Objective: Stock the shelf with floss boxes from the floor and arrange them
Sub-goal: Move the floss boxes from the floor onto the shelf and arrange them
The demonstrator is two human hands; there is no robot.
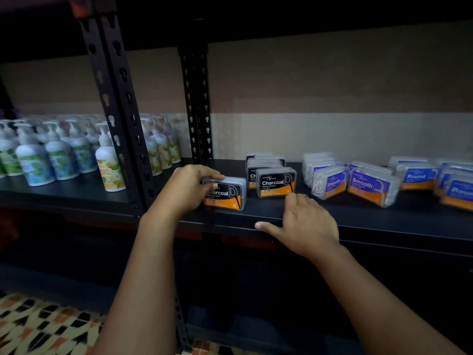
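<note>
My left hand (190,187) grips the left end of a black and orange Charcoal floss box (227,194) that stands on the dark shelf (358,216), near its front edge. To its right a row of Charcoal boxes (275,181) runs back towards the wall. My right hand (304,222) rests on the shelf's front edge with relaxed fingers, its fingertips just below the front Charcoal box of that row; it holds nothing. Further right lie blue Smooth boxes (371,187) and Round boxes (416,176).
Black slotted uprights (120,108) divide the shelf bays; a second upright (197,103) stands at the back. Pump bottles (64,152) fill the left bay. A patterned floor (46,321) shows at bottom left. The shelf below is dark.
</note>
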